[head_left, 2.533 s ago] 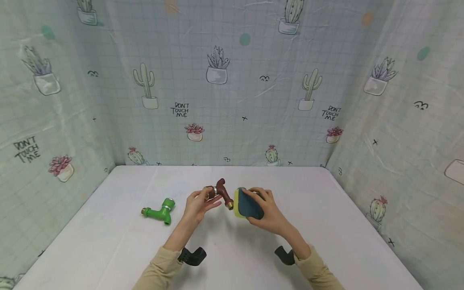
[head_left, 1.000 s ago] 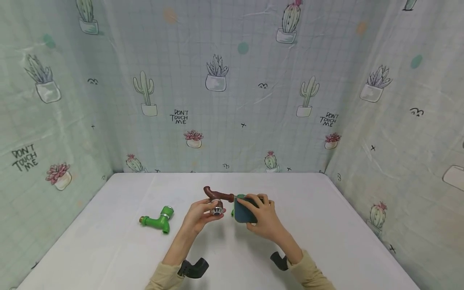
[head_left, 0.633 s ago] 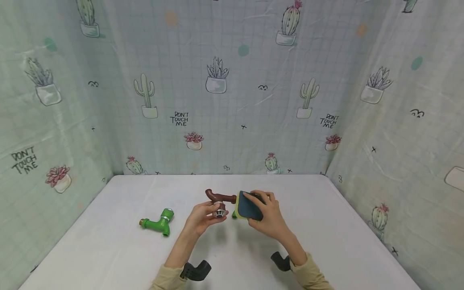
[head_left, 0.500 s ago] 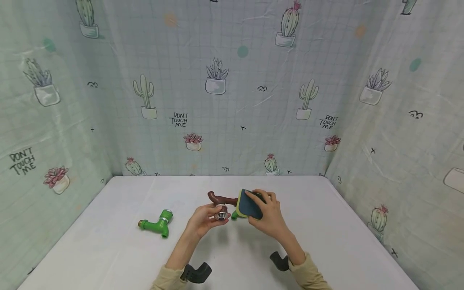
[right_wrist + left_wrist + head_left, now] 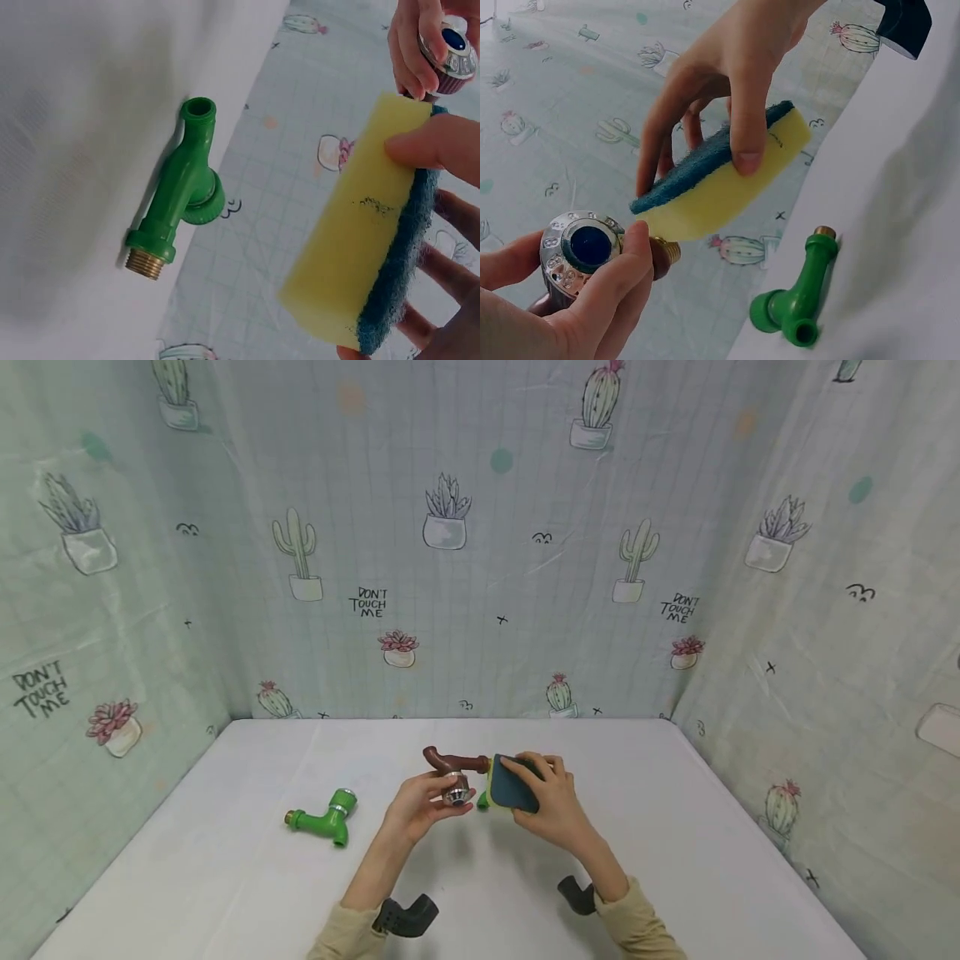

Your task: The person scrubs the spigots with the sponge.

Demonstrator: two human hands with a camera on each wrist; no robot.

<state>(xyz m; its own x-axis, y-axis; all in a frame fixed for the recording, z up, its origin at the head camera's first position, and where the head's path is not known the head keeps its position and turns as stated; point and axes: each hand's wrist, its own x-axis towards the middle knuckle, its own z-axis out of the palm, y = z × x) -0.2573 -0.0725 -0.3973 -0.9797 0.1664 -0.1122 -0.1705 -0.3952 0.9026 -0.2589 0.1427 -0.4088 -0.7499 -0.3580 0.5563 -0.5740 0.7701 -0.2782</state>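
Left hand (image 5: 417, 808) holds brown tap (image 5: 450, 762) above worktop (image 5: 487, 910) centre, swung more level than earlier, knob (image 5: 457, 794) now facing near. Right hand (image 5: 551, 802) grips sponge (image 5: 513, 787) beside its threaded end (image 5: 674, 252); contact unclear. Pose appears to present that end to sponge.

White tabletop (image 5: 225, 868), 2 pcs on it.
L green tap (image 5: 322, 823) lying flat, brass thread pointing L; 2nd green tap (image 5: 180, 180) nr ctr, also flat, mostly hidden in head view, clear in wrist cams.

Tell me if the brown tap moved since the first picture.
Yes: the brown tap has turned counterclockwise; its pipe now runs roughly parallel to the table's far edge.
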